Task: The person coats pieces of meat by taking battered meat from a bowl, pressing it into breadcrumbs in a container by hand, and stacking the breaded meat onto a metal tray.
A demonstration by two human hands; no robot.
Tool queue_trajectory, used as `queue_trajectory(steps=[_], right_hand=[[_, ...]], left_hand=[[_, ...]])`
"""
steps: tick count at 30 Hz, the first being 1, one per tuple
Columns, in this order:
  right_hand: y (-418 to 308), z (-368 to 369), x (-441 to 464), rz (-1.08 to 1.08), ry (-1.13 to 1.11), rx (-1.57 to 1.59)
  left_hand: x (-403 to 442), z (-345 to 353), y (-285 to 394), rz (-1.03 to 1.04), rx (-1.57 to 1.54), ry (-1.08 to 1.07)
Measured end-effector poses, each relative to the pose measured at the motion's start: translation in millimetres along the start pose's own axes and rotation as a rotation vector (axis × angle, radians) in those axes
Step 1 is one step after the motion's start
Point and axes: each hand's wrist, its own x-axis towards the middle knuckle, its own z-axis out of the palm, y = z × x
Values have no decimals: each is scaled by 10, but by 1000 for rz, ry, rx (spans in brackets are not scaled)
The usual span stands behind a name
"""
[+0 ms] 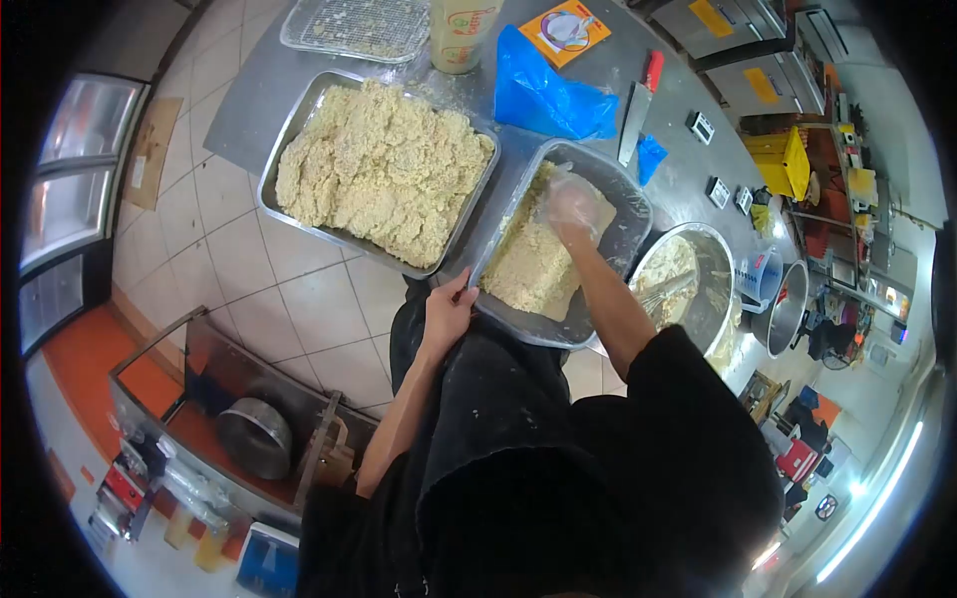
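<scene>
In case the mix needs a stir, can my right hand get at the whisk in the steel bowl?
Probably yes: your right hand is down in the grey tub, but the open-topped steel bowl sits close beside it, and nothing appears to cover the whisk.

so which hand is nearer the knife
Right. The right hand is in the tub, with the knife on the table just beyond the tub's far side. The left hand is farther off, at the tub's left rim.
</scene>
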Motion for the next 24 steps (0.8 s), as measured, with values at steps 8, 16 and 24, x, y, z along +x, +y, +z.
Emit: queue_trajectory(steps=[8, 16, 24], right_hand=[[166, 833, 93, -358, 260, -272], [134, 400, -350, -54, 365, -213], [122, 464, -309, 76, 389, -251]], left_hand=[[-6, -29, -197, 73, 114, 11], [130, -41, -26, 50, 160, -18], [108, -52, -43, 32, 65, -24]])
